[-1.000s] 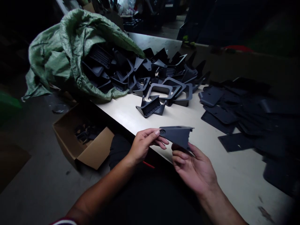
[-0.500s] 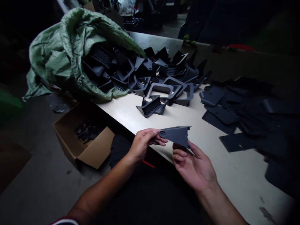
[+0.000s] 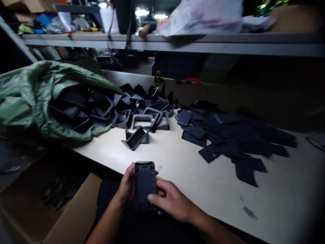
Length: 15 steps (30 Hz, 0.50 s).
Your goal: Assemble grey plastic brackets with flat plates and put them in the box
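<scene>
Between my two hands, at the table's near edge, is a black plastic bracket with its ribbed face turned up towards me. My left hand grips its left side. My right hand holds the right side, thumb pressed on the ribs. Some fingers of both hands are hidden behind the part. Just beyond lies a loose bracket, in front of a heap of similar brackets that spills from a green woven sack. Flat black plates are scattered over the table's right half.
An open cardboard box with dark parts inside stands below the table at the left. Across the back runs a shelf carrying a white plastic bag and other goods. A red object lies near the table's far edge.
The bracket has turned from its side to show its ribbed face, and my right hand has closed on it. My view has swung up and to the right, bringing in the shelf.
</scene>
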Motion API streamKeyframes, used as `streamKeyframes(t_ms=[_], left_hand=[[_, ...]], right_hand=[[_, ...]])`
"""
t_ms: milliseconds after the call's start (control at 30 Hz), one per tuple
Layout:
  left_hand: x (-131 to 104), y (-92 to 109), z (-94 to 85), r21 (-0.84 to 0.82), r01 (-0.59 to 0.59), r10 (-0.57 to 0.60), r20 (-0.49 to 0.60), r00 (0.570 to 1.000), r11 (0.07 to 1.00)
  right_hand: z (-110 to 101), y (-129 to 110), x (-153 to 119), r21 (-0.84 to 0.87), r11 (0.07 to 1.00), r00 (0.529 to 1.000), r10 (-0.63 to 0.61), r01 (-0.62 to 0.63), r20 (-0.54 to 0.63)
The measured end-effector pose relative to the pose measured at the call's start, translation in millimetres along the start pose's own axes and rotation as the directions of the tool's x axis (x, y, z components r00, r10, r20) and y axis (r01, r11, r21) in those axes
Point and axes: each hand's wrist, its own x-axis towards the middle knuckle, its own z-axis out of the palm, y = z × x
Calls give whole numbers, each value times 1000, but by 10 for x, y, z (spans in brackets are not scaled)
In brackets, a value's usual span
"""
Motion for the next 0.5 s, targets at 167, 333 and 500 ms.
streamKeyframes(t_ms=[167,333,500], left_hand=[[-154,-99,121,-199,85,-76,56,996,976],[-173,-50,185,-185,62,-80,-87,993,981],[56,58,203,-39,104,-111,-312,944,994]], right_hand=[[-40,158,60,-82,997,1000,-6,8,26],[-489,103,-5,-582,791,952,-293,189,-89],[-1541,-92,-232,-796,603,705,-542,-54,-458]])
